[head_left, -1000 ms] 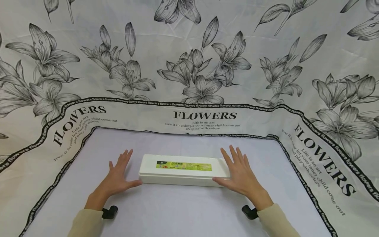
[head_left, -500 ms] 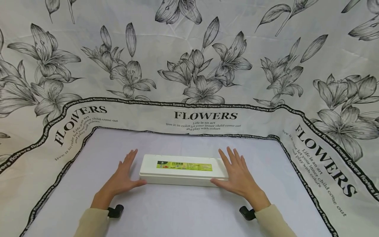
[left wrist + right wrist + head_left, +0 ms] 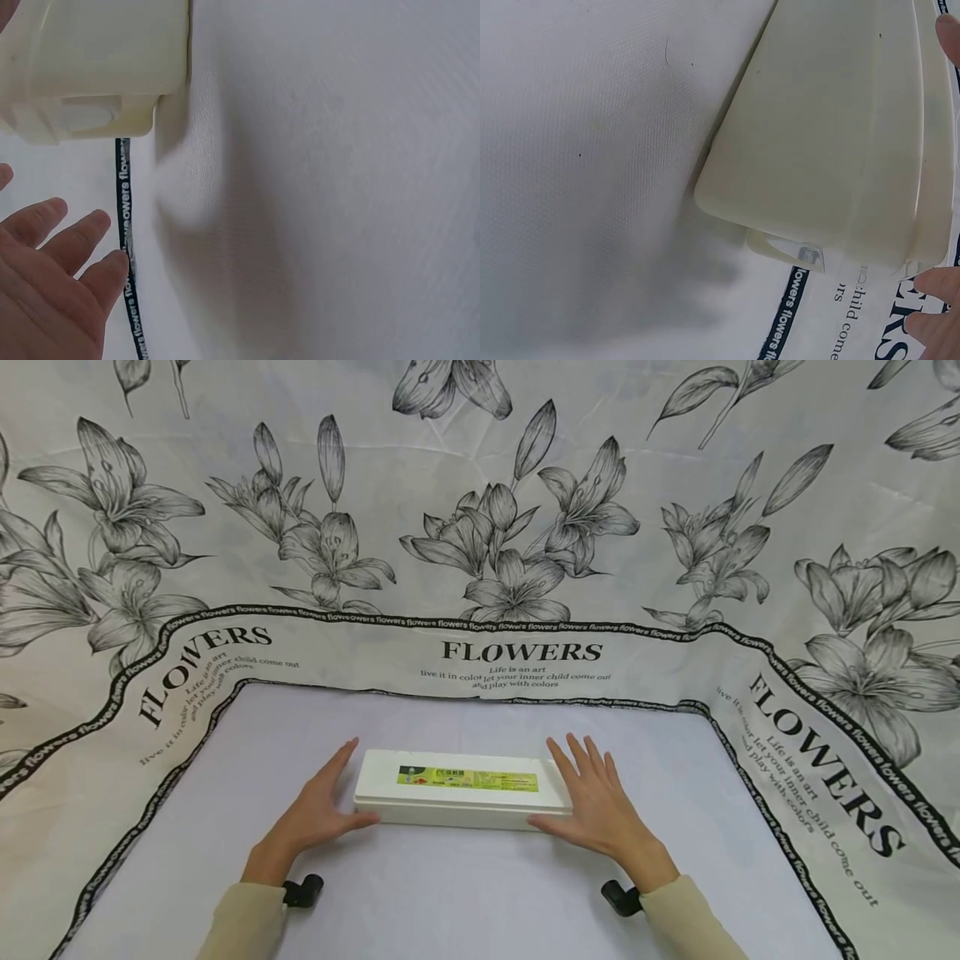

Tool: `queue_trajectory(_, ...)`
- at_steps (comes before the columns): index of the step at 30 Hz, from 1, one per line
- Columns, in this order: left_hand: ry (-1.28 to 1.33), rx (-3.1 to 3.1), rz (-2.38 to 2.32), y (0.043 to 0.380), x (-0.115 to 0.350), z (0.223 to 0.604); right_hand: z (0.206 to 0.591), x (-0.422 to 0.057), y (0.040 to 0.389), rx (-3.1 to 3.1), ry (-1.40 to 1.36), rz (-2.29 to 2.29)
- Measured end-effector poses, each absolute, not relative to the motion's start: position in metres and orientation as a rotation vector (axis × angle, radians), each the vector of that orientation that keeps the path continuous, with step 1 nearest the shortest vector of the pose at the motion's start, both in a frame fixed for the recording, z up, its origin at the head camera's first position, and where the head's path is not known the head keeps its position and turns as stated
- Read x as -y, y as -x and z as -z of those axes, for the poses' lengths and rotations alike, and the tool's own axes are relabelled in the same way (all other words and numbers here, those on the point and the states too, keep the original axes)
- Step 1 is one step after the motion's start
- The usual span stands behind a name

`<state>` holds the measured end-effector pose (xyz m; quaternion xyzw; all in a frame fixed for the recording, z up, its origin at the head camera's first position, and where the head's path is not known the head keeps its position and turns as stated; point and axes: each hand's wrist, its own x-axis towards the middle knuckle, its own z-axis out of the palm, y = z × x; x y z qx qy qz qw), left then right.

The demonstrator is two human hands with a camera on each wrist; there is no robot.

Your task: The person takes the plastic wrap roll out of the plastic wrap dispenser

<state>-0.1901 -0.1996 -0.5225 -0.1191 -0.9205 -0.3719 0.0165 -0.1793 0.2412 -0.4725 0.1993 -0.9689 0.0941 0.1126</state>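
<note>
A long white cling film box (image 3: 450, 814) lies crosswise on the table, a yellow-green printed label (image 3: 467, 778) on its lid. At its left end is my left hand (image 3: 311, 814), fingers straight, the thumb overlapping the front corner in the head view. From the left wrist, spread fingers (image 3: 79, 240) show apart from the end of the box (image 3: 112, 52). My right hand (image 3: 603, 814) covers the box's right end, fingers extended along it and thumb across the front face. Fingertips (image 3: 934, 289) appear close by the box's end (image 3: 817, 135) in the right wrist view.
White cloth (image 3: 465, 893) covers the table. A curtain printed with lilies and lettering (image 3: 517, 664) borders it at the back and both sides. Small black devices (image 3: 303, 891) sit at both wrists, below beige sleeves (image 3: 240, 927).
Both hands have moved inward, the left rightward and the right slightly leftward, closing in on the box's ends. The box stays in place.
</note>
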Motion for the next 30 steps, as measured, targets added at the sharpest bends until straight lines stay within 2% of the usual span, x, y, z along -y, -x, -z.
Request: queue_trajectory(30,0.438,2.727,1.381,0.193,0.181,0.535,0.485,-0.235,0.180,2.837,-0.640,-0.298)
